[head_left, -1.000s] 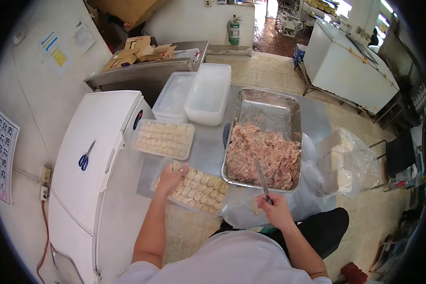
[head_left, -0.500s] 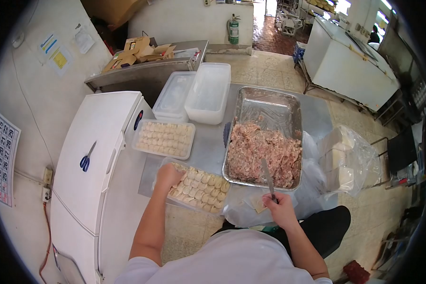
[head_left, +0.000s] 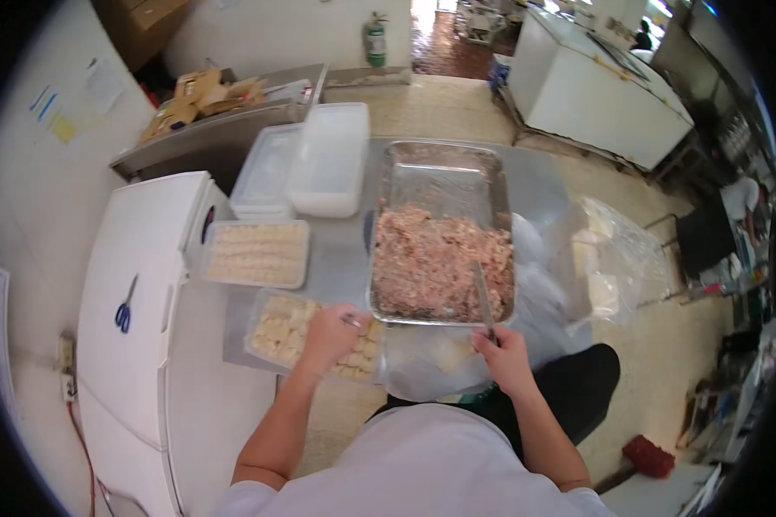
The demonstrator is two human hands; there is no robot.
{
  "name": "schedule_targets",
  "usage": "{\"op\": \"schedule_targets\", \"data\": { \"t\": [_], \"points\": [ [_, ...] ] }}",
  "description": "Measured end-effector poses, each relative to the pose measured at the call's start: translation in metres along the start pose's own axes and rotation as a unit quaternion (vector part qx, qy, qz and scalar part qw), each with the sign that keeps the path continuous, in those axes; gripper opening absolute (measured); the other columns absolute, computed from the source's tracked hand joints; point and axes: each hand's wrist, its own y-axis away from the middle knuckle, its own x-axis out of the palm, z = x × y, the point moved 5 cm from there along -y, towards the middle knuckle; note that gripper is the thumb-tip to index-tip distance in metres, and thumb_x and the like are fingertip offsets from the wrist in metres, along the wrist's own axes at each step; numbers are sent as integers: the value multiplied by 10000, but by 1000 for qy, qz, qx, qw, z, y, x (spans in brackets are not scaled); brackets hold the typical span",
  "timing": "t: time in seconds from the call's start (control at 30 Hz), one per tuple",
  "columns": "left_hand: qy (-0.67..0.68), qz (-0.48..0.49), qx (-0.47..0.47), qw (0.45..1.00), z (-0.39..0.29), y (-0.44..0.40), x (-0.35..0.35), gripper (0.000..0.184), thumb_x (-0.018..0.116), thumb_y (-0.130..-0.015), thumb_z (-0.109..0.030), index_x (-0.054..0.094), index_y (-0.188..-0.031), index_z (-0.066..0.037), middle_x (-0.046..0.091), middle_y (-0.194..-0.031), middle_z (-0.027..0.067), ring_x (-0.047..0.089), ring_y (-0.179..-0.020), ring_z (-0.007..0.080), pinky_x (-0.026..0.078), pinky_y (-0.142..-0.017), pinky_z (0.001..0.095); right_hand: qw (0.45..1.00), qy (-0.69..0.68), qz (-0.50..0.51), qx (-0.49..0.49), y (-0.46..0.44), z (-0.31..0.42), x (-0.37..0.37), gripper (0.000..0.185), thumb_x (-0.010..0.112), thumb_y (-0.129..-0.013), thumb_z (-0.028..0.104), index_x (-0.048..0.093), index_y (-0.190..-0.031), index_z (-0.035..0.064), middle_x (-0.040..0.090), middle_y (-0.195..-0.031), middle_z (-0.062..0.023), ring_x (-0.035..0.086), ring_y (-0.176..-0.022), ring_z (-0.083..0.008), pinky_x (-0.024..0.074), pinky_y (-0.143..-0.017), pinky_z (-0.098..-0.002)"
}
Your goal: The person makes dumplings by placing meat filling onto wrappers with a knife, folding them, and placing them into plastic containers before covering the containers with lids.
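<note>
My right hand (head_left: pixel 506 358) is closed round the handle of a knife (head_left: pixel 484 297), whose blade points up over the near edge of a metal tray (head_left: pixel 441 158) of ground meat (head_left: pixel 435 263). My left hand (head_left: pixel 338 334) hangs over the right part of a plastic container (head_left: pixel 252 334) of dumplings (head_left: pixel 282 326), fingers bent; what they hold, if anything, is too blurred to tell. A pale wrapper (head_left: pixel 453 351) lies on the plastic sheet left of my right hand. Behind the near container sits a second container of dumplings (head_left: pixel 257 253).
Stacked plastic containers (head_left: pixel 329 164) stand at the back. Bagged white stacks (head_left: pixel 591 267) lie at the right. Scissors (head_left: pixel 126 306) rest on a white appliance (head_left: pixel 138 241) at the left. A person (head_left: pixel 744 207) is partly visible at the far right.
The view has shifted right. My left hand has moved from the container's upper left corner to its right side. My right hand still holds the knife.
</note>
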Motion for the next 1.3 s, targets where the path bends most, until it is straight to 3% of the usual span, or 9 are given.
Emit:
{"op": "schedule_targets", "data": {
  "t": [0.13, 0.33, 0.43, 0.53, 0.73, 0.93, 1.13, 1.23, 1.3],
  "points": [
    [-105, 145, 212, 961, -30, 22, 133, 234, 776, -831, -256, 754, -960, -63, 734, -899, 149, 700, -860, 348, 555, -780, 439, 998, -63, -19, 3, 3, -11, -4, 163, 693, -937, 132, 732, -935, -26, 659, -751, 6, 549, -691, -75, 442, -633, -264],
    [-141, 83, 347, 924, -22, 13, 207, 210, 759, -837, -258, 701, -948, -89, 706, -958, 179, 686, -841, 388, 551, -791, 505, 995, -94, -29, 8, 17, -28, -10, 142, 699, -950, 101, 723, -999, -30, 653, -771, 16, 500, -642, -48, 363, -561, -233],
    [-150, 130, 275, 941, -15, 4, 212, 200, 773, -821, -244, 739, -934, -82, 719, -953, 190, 703, -866, 371, 556, -794, 472, 995, -96, -37, 19, 24, -38, -13, 151, 703, -949, 111, 725, -1004, -28, 655, -770, 17, 499, -638, -47, 360, -555, -233],
    [-19, 209, 162, 964, -12, -4, 204, 164, 772, -818, -200, 782, -932, -83, 734, -930, 198, 714, -865, 358, 560, -787, 435, 991, -111, -42, 54, 29, -40, -16, 167, 690, -940, 120, 730, -932, -42, 663, -749, -5, 568, -712, -80, 452, -660, -263],
    [64, 198, 172, 963, 5, -12, 202, 139, 719, -865, -117, 794, -961, -50, 762, -930, 170, 738, -839, 275, 558, -764, 374, 997, -45, -15, 57, 21, -58, -13, 205, 657, -962, 135, 719, -958, -60, 663, -740, -22, 579, -704, -97, 469, -664, -283],
    [110, 184, 109, 971, 4, 0, 189, 165, 692, -865, -63, 774, -998, -9, 763, -892, 128, 702, -828, 184, 547, -772, 333, 997, -32, -57, 35, 12, -79, 10, 169, 729, -923, 156, 748, -881, -7, 598, -683, 35, 471, -605, -53, 362, -536, -272],
    [156, 160, 210, 952, 1, 11, 188, 142, 634, -890, -39, 744, -973, -7, 735, -944, 111, 675, -865, 196, 537, -792, 335, 992, -98, -20, 79, 6, -68, 30, 182, 770, -881, 157, 717, -827, -8, 581, -666, 32, 473, -608, -69, 375, -523, -308],
    [176, 119, 43, 976, 20, 15, 179, 195, 610, -948, -86, 702, -1106, -18, 718, -1051, 100, 676, -923, 222, 540, -846, 347, 997, -14, -38, 70, 1, -84, 26, 239, 761, -857, 195, 721, -858, -40, 640, -665, -86, 540, -614, -142, 442, -568, -360],
    [402, 118, 1, 908, 45, 10, 178, 214, 575, -991, -132, 676, -1144, -20, 716, -1079, 97, 678, -981, 244, 537, -884, 357, 996, 53, -41, 56, 1, -93, 20, 210, 749, -877, 175, 711, -873, -32, 605, -658, -55, 521, -614, -132, 422, -559, -356]
  ]
}}
